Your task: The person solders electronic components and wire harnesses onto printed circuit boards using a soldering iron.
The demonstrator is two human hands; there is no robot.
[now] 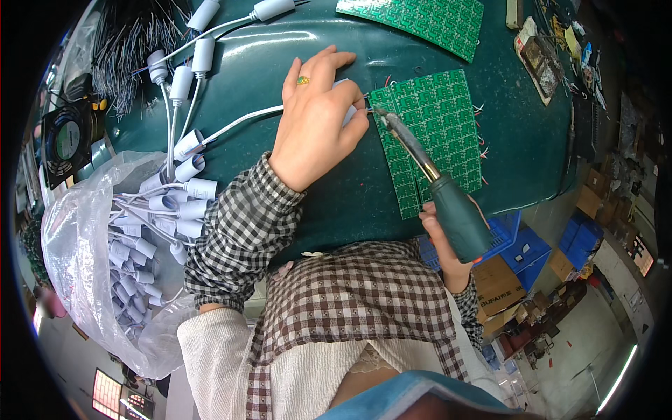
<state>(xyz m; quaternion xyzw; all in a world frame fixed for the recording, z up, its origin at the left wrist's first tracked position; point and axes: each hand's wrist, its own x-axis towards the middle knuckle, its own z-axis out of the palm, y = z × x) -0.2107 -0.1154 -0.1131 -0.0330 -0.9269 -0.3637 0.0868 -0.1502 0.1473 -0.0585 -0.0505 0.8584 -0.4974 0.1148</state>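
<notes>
A green panel of small circuit boards [437,119] lies on the table, thin red and white wires sticking out along its right edge. My right hand [448,245] is closed around the dark green handle of a soldering iron [458,213]. The iron's tip meets the panel's upper left corner, beside short thin wires. My left hand [318,112] grips a white cylindrical cable fitting [348,114], mostly covered by the fingers. From it a white cable [245,120] runs left. Whether tip and wires touch cannot be made out.
At left a clear plastic bag [77,224] holds many white fittings with cables; more fittings [182,85] lie above it. A bundle of thin wires [129,52] and a small fan [66,138] are beyond. Another green panel [427,24] lies at the far edge. A soldering-iron rest [539,63] sits upper right.
</notes>
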